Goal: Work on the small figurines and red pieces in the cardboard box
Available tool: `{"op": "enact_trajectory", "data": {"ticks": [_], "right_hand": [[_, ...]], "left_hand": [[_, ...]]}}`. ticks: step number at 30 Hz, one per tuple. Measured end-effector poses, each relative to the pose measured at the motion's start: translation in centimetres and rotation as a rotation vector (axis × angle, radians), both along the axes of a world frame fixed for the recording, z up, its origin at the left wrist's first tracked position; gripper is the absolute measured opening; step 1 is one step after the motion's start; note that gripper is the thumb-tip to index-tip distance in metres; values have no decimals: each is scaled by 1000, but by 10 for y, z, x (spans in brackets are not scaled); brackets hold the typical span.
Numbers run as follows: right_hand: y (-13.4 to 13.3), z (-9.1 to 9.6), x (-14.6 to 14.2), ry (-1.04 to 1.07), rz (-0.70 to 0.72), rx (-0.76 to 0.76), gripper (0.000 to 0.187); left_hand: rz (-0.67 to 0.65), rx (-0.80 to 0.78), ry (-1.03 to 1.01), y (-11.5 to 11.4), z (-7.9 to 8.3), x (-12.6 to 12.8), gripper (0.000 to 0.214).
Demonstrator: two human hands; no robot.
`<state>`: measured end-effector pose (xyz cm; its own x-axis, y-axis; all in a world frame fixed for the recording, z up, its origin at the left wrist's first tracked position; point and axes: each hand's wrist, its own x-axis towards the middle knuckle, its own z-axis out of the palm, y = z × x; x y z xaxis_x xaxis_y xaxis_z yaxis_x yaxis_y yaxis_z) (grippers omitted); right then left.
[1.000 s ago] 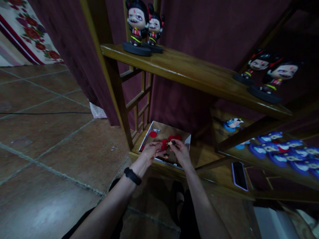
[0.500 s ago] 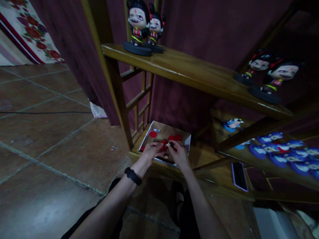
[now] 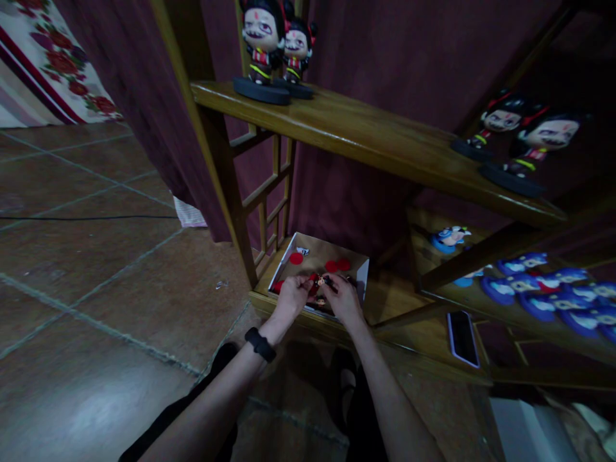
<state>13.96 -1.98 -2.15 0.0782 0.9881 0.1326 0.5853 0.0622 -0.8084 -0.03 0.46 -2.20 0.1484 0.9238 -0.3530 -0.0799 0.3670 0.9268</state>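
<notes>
Both my hands work over a shallow cardboard box [image 3: 364, 273] on the lowest shelf. My left hand [image 3: 292, 298], with a black wristband, pinches a red round base [image 3: 314, 282] by its edge. My right hand [image 3: 343, 301] has its fingers closed on a small black-haired figurine [image 3: 322, 280], which lies tilted against the base. Whether the two are joined I cannot tell. Another small figurine [image 3: 321, 301] lies in the box below my fingers. Loose red discs [image 3: 296, 258] and a small black-and-white piece [image 3: 303, 251] rest toward the back of the box.
A wooden shelf board [image 3: 366, 135] crosses above my hands, bearing larger figurines [image 3: 262, 45] on dark bases. To the right, blue-based figurines [image 3: 541, 292] crowd another shelf. A phone [image 3: 462, 338] lies on the low shelf. The lattice side panel [image 3: 269, 192] stands left of the box.
My left hand has turned slightly, its fingers now more curled around the red base. The figurine in my right hand has shifted slightly left. The camera view has moved a little.
</notes>
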Motion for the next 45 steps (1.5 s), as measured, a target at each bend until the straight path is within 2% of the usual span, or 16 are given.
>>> {"op": "enact_trajectory", "data": {"ticks": [5, 13, 18, 22, 26, 30, 36, 40, 45], "right_hand": [[0, 0, 0, 51, 14, 9, 25], [-2, 6, 2, 22, 92, 26, 28], [-3, 2, -1, 67, 63, 2, 27], [-3, -5, -5, 196, -2, -38, 28], [0, -10, -5, 283, -60, -48, 30], [1, -6, -5, 346, -60, -76, 31], [3, -4, -7, 414, -60, -89, 35], [6, -7, -7, 339, -76, -83, 32], [3, 6, -10, 5, -77, 54, 27]], "left_hand": [[5, 32, 41, 1, -3, 0, 9], [15, -118, -117, 2, 12, -10, 12], [-19, 8, 8, 1, 0, -8, 12], [-19, 66, 54, -1, -6, -7, 11], [-1, 17, -65, -1, 8, -8, 14], [20, -84, -209, 1, 23, -11, 19], [26, -100, -215, 2, 23, -13, 25], [46, -118, -231, 2, 21, -14, 24], [59, -100, -209, 1, 18, -13, 22]]}}
